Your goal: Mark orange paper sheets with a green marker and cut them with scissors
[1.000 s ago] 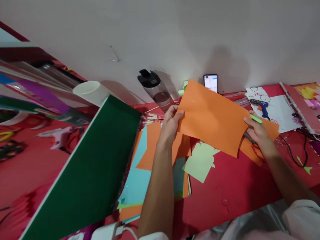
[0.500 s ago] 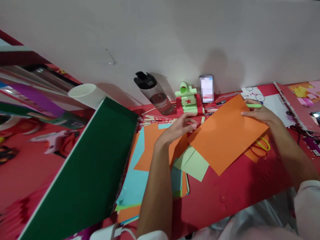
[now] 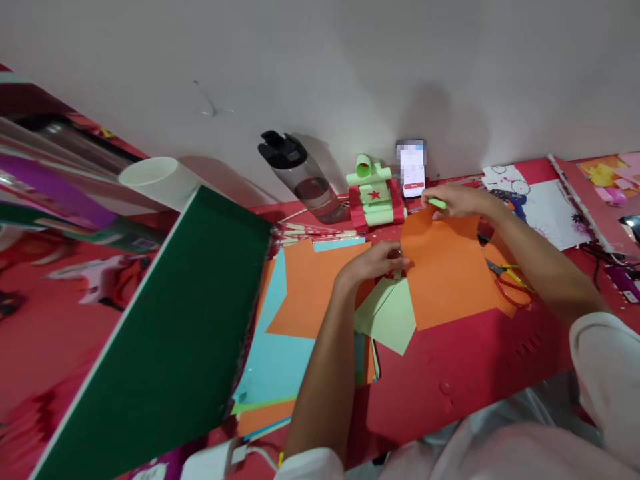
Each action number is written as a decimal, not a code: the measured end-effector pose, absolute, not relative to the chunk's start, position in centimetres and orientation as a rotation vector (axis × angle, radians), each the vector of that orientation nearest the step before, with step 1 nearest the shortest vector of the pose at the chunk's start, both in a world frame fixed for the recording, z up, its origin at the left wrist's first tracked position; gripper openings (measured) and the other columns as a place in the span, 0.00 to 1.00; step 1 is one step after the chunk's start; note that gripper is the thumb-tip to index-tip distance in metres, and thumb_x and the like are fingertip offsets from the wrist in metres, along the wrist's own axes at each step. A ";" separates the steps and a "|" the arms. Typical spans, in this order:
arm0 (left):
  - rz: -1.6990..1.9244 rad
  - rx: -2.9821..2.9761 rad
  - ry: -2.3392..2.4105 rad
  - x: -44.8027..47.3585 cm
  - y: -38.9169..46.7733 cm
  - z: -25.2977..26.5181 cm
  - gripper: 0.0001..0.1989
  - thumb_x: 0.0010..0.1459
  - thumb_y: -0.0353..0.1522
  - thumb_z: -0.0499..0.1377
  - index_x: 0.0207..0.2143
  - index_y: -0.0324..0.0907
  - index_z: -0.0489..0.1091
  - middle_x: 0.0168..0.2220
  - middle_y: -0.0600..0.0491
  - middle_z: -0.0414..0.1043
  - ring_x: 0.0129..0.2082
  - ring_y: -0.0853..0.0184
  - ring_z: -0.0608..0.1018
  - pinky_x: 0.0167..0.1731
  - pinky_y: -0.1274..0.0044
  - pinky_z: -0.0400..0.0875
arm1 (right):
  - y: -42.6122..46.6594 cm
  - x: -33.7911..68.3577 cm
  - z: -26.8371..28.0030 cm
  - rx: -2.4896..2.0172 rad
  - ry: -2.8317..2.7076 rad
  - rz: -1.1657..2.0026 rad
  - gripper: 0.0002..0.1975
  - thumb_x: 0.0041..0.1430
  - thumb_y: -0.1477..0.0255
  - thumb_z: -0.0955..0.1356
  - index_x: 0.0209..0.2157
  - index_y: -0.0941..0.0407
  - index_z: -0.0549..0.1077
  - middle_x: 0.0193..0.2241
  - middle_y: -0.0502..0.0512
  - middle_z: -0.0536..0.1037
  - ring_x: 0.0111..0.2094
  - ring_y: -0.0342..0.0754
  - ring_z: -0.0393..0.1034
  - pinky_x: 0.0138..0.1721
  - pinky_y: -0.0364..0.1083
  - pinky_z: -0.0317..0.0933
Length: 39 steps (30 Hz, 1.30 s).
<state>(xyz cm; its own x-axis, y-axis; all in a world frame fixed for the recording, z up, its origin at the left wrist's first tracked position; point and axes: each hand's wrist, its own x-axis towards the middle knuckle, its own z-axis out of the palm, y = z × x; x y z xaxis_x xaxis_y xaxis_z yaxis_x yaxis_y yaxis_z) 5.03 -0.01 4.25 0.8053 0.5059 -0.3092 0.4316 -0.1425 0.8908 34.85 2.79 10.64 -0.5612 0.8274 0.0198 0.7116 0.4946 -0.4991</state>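
A plain grey-white wall (image 3: 320,60) fills the upper part of the frame, its paint smooth apart from a small scratched mark (image 3: 210,103) at upper left. Soft shadows fall across it, the broadest a rounded shadow (image 3: 440,127) right of centre. Below, a red bench (image 3: 450,373) meets the wall along a line climbing gently towards the right. A faint ring mark (image 3: 445,387) shows on its surface at lower right of centre, and the light is muted, dimmer towards the left
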 end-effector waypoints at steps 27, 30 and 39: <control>0.251 1.729 1.139 4.5 1.4 1.3 0.15 0.61 0.39 0.65 0.28 0.45 0.64 0.23 0.53 0.73 0.20 0.65 0.75 0.24 0.73 0.65 | -15.4 29.0 0.3 -1.480 -1.513 1.206 0.11 0.63 0.61 0.74 0.39 0.54 0.84 0.29 0.53 0.83 0.28 0.47 0.75 0.29 0.44 0.68; 0.250 1.812 1.170 4.5 1.4 1.1 0.16 0.60 0.41 0.67 0.27 0.45 0.64 0.22 0.54 0.72 0.20 0.65 0.74 0.24 0.73 0.62 | -15.5 29.1 0.1 -1.505 -1.500 1.174 0.10 0.62 0.62 0.74 0.37 0.53 0.83 0.28 0.52 0.83 0.27 0.46 0.74 0.28 0.43 0.65; 0.222 1.827 1.199 4.3 1.6 0.5 0.16 0.59 0.42 0.66 0.28 0.45 0.64 0.23 0.54 0.72 0.20 0.66 0.73 0.23 0.73 0.58 | -15.5 29.0 -0.1 -1.498 -1.498 1.165 0.09 0.63 0.62 0.74 0.35 0.53 0.80 0.28 0.51 0.82 0.27 0.46 0.73 0.28 0.43 0.64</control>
